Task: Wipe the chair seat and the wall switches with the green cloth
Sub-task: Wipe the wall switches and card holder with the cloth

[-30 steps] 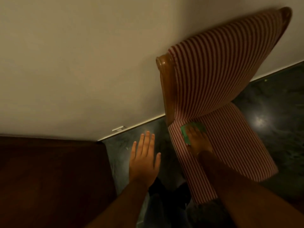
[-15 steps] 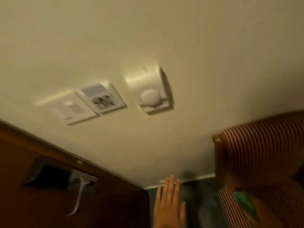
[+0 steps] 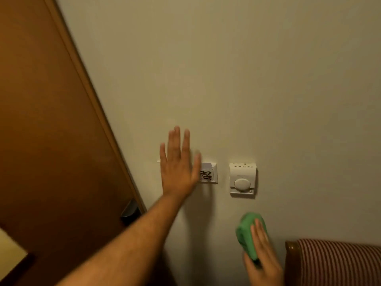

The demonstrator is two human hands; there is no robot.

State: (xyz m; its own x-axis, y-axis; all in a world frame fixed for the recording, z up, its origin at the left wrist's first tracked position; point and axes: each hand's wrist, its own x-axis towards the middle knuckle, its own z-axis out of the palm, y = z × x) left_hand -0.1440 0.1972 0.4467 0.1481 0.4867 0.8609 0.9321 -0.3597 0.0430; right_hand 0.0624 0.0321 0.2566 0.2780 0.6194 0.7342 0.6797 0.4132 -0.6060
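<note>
My right hand [image 3: 261,256] holds the folded green cloth [image 3: 248,234] against the wall, below the switches. A white switch plate [image 3: 207,174] with dark scribbles on it is set in the cream wall; my left hand [image 3: 177,165], fingers spread and flat, covers its left part. To its right is a white thermostat [image 3: 242,179] with a round dial, just above the cloth. The top of the red-and-white striped chair back [image 3: 338,263] with its wooden frame shows at the lower right. The chair seat is out of view.
A brown wooden door [image 3: 47,131] fills the left side, with a metal handle [image 3: 129,210] near its edge. A pale surface [image 3: 10,248] shows at the lower left corner.
The view has swung up from the chair seat to the wall. My right hand lifted the cloth off the seat up to the wall. My left hand rose onto the switch plate.
</note>
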